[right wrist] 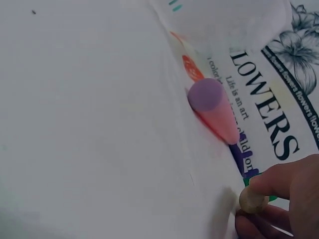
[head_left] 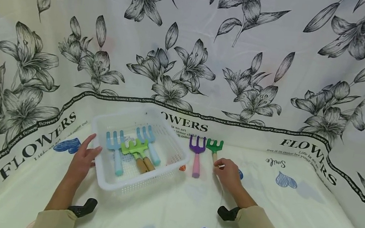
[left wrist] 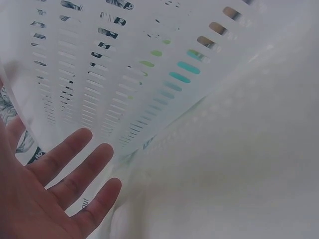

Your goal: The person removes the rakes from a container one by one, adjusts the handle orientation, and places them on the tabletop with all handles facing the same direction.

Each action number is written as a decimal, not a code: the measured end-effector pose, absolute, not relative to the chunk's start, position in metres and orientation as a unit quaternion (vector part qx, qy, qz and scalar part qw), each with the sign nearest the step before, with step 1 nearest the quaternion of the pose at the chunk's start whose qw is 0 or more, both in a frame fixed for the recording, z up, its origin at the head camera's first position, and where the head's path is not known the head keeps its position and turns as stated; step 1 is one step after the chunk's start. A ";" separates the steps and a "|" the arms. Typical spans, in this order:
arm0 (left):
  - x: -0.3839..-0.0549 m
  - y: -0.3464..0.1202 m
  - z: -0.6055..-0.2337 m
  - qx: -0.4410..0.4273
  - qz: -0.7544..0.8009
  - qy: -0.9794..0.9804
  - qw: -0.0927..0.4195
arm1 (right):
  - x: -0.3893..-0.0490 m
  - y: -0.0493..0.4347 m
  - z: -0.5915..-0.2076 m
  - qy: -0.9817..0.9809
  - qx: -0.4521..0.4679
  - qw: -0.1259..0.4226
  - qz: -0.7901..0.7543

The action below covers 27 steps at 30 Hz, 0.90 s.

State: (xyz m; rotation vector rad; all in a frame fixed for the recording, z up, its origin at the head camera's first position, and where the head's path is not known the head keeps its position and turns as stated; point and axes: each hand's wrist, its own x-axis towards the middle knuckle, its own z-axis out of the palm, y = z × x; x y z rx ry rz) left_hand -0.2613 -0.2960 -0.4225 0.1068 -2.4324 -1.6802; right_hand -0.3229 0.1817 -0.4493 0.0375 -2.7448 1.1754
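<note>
My left hand grips the left rim of a white plastic basket, thumb over the rim; in the left wrist view several fingers spread outside its slotted wall. Inside lie two light blue hand forks and two lime green hand rakes with wooden handles. On the cloth right of the basket, a purple hand fork with a pink handle lies with its tines pointing away. Beside it, my right hand pinches the wooden handle end of a dark green hand rake.
A pale cloth with printed hearts and lettering covers the table. Behind it hangs a white curtain printed with black lilies, its dark border running along the back.
</note>
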 end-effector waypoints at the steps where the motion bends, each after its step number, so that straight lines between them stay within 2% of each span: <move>1: -0.261 -0.296 -0.422 0.037 -0.567 -0.818 0.090 | -0.324 0.181 -0.450 -0.917 0.013 0.079 0.391; 14: -0.261 -0.296 -0.422 0.034 -0.567 -0.818 0.091 | -0.318 0.179 -0.450 -0.932 0.041 0.093 0.347; 27: -0.262 -0.296 -0.422 0.037 -0.566 -0.819 0.092 | -0.316 0.182 -0.448 -0.919 0.035 0.104 0.378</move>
